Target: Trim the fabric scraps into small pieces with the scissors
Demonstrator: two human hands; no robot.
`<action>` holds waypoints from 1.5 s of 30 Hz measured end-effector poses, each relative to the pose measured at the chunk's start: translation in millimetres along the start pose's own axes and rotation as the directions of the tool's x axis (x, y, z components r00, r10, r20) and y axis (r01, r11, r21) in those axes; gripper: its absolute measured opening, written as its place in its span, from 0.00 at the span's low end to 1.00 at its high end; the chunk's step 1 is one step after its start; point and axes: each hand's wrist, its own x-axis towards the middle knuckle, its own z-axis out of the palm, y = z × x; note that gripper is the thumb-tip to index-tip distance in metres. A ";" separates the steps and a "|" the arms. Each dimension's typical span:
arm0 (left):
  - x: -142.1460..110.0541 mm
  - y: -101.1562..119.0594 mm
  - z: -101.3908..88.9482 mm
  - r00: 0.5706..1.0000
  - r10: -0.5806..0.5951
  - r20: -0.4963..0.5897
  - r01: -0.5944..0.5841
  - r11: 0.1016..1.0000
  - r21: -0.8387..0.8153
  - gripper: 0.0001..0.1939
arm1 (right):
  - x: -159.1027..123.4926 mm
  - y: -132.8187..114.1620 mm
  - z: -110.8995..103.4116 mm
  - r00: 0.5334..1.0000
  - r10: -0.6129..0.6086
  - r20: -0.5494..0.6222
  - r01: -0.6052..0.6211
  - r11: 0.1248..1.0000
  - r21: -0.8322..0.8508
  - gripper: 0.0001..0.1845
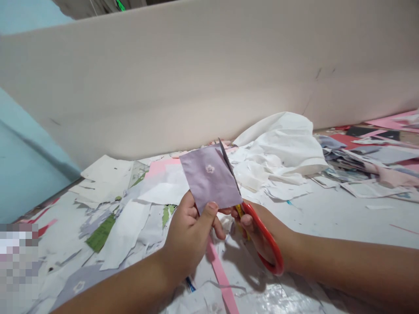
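Observation:
My left hand (193, 231) pinches the lower edge of a lilac square piece (212, 183) with a small white flower near its middle. Whether it is paper or cloth I cannot tell. My right hand (258, 231) is closed round the handles of a pair of scissors (270, 246), red on the outer loop with some yellow beside it. The scissors' dark blades point up and away, lying along the right edge of the lilac piece. Part of the lower blade is hidden behind that piece.
White sheets and scraps (127, 231) cover the left side, with green pieces (101, 233) among them. Crumpled white material (281, 144) lies behind my hands. A layered scrap pile (360, 165) stands at right. A pink strip (220, 272) runs below my hands. A pale panel (196, 87) bounds the back.

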 end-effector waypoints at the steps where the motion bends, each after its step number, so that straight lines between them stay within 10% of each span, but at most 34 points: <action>1: 0.0 0.2 0.4 1.000 0.004 0.000 -0.004 1.000 -0.014 0.07 | 0.6 -0.4 -0.1 1.000 -0.011 0.014 0.010 1.000 0.012 0.30; 29: -2.3 -2.0 1.5 0.999 -0.025 0.021 0.025 1.000 0.010 0.09 | -3.4 5.2 2.4 0.980 0.197 0.014 -0.195 0.954 0.227 0.12; 45: -1.7 -12.6 1.3 0.995 -0.066 0.079 0.074 0.991 -0.107 0.11 | -0.8 14.7 1.4 0.967 0.228 -0.113 -0.190 0.942 0.275 0.22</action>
